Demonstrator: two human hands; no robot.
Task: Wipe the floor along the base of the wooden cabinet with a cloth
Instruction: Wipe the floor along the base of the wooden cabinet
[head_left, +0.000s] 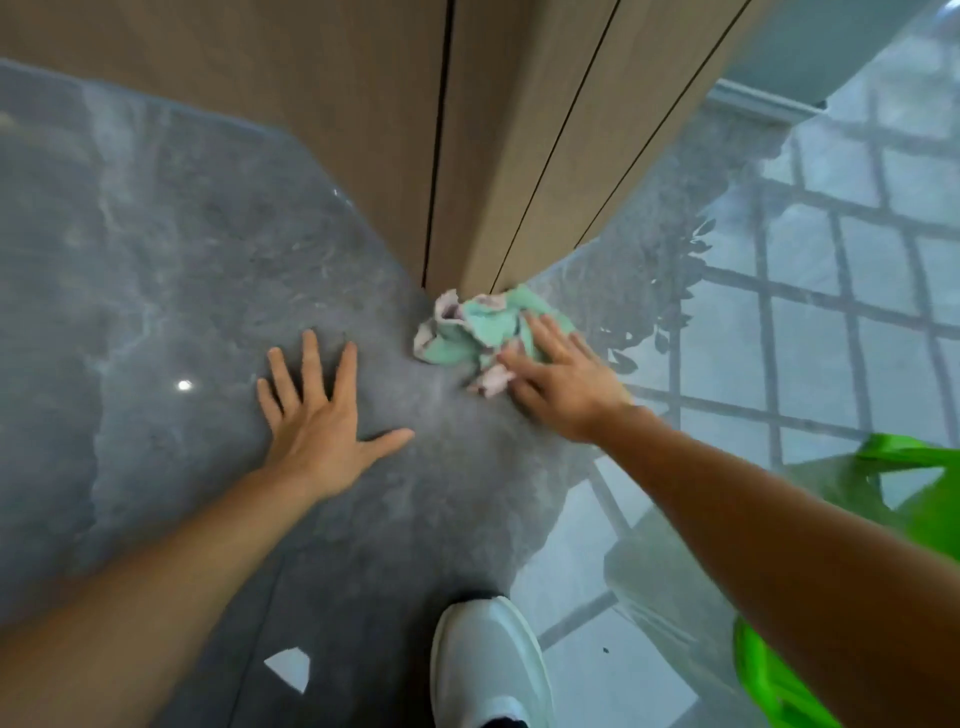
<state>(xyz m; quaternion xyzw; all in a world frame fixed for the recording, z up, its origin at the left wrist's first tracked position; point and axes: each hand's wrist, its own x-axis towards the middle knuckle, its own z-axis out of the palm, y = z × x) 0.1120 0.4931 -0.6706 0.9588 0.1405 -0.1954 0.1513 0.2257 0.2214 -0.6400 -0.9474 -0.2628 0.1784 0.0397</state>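
A crumpled green and pale pink cloth (475, 327) lies on the glossy grey floor (171, 291), right at the bottom corner of the wooden cabinet (467, 156). My right hand (558, 382) presses down on the cloth's right side, fingers spread over it. My left hand (317, 410) rests flat on the bare floor to the left of the cloth, fingers apart, holding nothing. The cabinet's base meets the floor just behind the cloth.
My white shoe (488, 660) stands on the floor at the bottom centre. A bright green bag (909, 483) sits at the right edge. The floor on the right reflects a window grid and plant leaves.
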